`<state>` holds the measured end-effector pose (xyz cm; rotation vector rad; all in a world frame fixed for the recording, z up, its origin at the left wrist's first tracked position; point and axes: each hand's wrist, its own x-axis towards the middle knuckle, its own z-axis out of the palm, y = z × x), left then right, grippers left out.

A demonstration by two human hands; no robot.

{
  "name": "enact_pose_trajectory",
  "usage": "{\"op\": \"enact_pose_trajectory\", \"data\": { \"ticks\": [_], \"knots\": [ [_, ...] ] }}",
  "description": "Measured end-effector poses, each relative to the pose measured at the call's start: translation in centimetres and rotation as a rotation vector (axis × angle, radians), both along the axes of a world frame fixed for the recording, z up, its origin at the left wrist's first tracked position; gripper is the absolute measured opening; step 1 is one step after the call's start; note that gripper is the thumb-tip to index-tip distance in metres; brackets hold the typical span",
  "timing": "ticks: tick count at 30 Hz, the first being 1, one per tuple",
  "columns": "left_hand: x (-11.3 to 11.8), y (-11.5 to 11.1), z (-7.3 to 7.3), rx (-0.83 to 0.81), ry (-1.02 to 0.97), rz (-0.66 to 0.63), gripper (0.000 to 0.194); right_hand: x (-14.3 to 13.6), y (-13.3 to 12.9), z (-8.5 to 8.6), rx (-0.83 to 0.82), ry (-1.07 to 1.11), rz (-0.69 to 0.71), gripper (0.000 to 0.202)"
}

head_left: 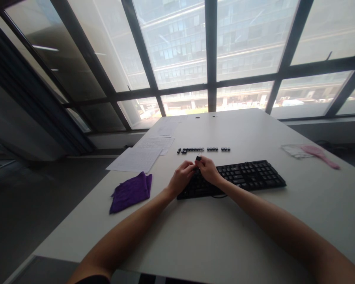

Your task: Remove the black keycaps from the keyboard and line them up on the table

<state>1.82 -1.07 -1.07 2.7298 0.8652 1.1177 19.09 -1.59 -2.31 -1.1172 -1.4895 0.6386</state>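
The right hand (208,169) pinches a small black piece (198,158) with thin wires (201,151) standing out of it; at this distance it could be a loose key or a puller's grip. The left hand (182,175) has its fingertips drawn in against the right's, and whether they also grasp the piece cannot be told. Something this small probably handles best in a light fingertip pinch, one hand steadying while the other works, with the wires kept straight so nothing springs away.

The white table (171,236) runs from the person to the windows (183,51), its near edge below the forearms. The black keyboard (254,175) lies at a slight slant, its left part beneath the hands, so low moves there could brush its keys. Paper sheets (136,158) reach the table's left edge; a folded purple cloth (131,193) sits left of the keyboard, well apart. Far right, a pink thing with a handle (319,153) lies by a clear bag (294,150). Just beyond the hands stands a row of small black keys (193,149), close enough that reaching forward calls for lifting over it; the side gaps by the keyboard's ends give more elbow room.
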Motion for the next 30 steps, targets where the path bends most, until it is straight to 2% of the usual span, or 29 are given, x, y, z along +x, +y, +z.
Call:
{"op": "enact_pose_trajectory", "data": {
  "ticks": [4, 8, 11, 14, 18, 21, 26, 30],
  "knots": [
    [-0.1, 0.0, -0.2, -0.015, -0.056, -0.052, 0.02, 0.0, -0.2, 0.1, 0.009, -0.024, 0.005, 0.026],
    [0.0, -0.1, 0.1, -0.046, -0.18, -0.076, 0.014, -0.1, -0.5, 0.4, 0.023, -0.017, 0.005, 0.027],
    [-0.4, 1.0, 0.4, -0.11, -0.296, 0.017, 0.011, -0.1, -0.5, 0.5, 0.017, 0.046, 0.007, 0.028],
    [-1.9, 3.8, -0.1, -0.183, -0.354, 0.168, 0.012, -0.1, -0.3, 0.4, 0.005, 0.089, 0.011, 0.028],
    [-4.4, 7.3, -1.4, -0.307, -0.235, 0.352, 0.024, -0.2, 0.1, -0.1, -0.005, 0.117, 0.027, 0.028],
    [-5.1, 8.3, -1.9, -0.388, -0.105, 0.411, 0.017, -0.2, 0.3, -0.4, -0.005, 0.12, 0.027, 0.028],
    [-3.6, 8.9, -1.8, -0.413, -0.018, 0.423, 0.017, -0.2, 0.2, -0.1, -0.001, 0.099, 0.024, 0.029],
    [-1.8, 10.2, -1.9, -0.369, 0.021, 0.444, 0.019, -0.2, 0.0, 0.1, -0.002, 0.091, 0.02, 0.029]
  ]
}}
